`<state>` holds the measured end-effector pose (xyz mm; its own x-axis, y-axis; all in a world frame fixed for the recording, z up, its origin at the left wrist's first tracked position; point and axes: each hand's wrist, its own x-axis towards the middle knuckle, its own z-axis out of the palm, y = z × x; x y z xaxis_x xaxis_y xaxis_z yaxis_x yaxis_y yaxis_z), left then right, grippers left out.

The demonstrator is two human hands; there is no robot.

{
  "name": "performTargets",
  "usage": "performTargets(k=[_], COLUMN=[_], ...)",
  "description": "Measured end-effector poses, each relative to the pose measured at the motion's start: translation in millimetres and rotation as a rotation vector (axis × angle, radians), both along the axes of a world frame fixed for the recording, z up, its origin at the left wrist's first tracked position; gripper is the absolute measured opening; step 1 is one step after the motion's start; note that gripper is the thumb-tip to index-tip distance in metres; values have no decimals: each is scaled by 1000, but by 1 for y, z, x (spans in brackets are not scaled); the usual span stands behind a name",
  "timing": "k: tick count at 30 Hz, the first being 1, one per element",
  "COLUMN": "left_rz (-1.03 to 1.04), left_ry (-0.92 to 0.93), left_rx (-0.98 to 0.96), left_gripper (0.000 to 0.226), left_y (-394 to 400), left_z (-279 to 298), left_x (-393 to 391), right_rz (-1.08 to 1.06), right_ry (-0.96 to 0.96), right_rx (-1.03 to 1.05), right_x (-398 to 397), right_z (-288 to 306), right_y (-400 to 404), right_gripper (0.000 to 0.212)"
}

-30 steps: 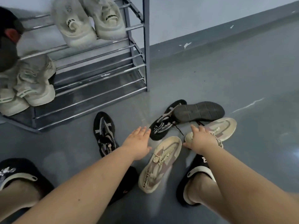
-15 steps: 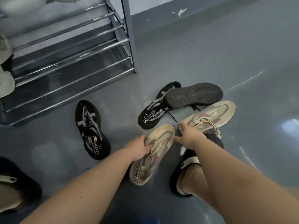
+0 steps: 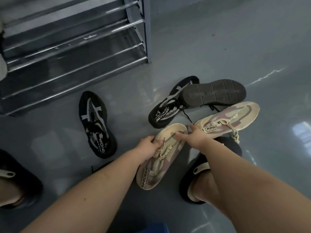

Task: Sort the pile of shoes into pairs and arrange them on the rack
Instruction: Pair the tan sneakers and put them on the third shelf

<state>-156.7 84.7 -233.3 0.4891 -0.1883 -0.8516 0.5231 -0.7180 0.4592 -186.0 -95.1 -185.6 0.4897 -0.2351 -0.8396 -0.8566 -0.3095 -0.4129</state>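
Observation:
Two beige mesh shoes lie on the grey floor. My left hand [image 3: 148, 147] is closed on the laces and side of the near beige shoe [image 3: 161, 170]. At the heel end of the far beige shoe [image 3: 235, 115] my right hand [image 3: 195, 137] grips, its thumb reaching over the near shoe's toe. A black patterned shoe [image 3: 96, 121] lies alone to the left. Its match [image 3: 165, 111] lies further right, partly under a dark shoe turned sole-up [image 3: 213, 93]. The metal rack [image 3: 75, 52] stands at the upper left, its lower bars bare on the right.
A pale shoe [image 3: 2, 68] shows at the rack's left edge. My feet in black slippers rest on the floor, one [image 3: 193, 185] under my right arm and one [image 3: 16, 182] at the far left. A blue object [image 3: 151, 228] peeks in at the bottom.
The view tilted down and closer. My left hand went from hovering open to closing on the near beige shoe. My right hand stayed at the far beige shoe's heel.

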Motion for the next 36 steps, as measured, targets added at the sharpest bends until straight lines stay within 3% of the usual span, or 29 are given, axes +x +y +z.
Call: performTargets(k=[3, 11, 15, 20, 24, 30, 34, 36], left_rz=[113, 359, 454, 654, 837, 1007, 1118, 1158], left_ry=[-33, -145, -235, -318, -290, -170, -134, -134], left_rx=[-73, -193, -206, -205, -256, -323, -307, -293], left_gripper=[45, 41, 38, 38, 35, 15, 14, 23], left_y=[10, 42, 75, 129, 170, 224, 251, 264], left_z=[18, 48, 69, 88, 94, 84, 69, 62], left_x=[-2, -3, 9, 31, 42, 44, 48, 54], right_rz=[-1, -28, -77, 96, -26, -27, -27, 7], right_ry=[-53, -276, -377, -260, -277, -332, -281, -271], right_rx=[-19, -110, -22, 128, 299, 199, 208, 207], right_x=[8, 39, 60, 70, 76, 90, 99, 105], right_z=[3, 26, 35, 46, 52, 42, 30, 22], right_y=[6, 43, 80, 148, 200, 258, 289, 303], right_gripper=[60, 59, 55, 58, 60, 54, 54, 51])
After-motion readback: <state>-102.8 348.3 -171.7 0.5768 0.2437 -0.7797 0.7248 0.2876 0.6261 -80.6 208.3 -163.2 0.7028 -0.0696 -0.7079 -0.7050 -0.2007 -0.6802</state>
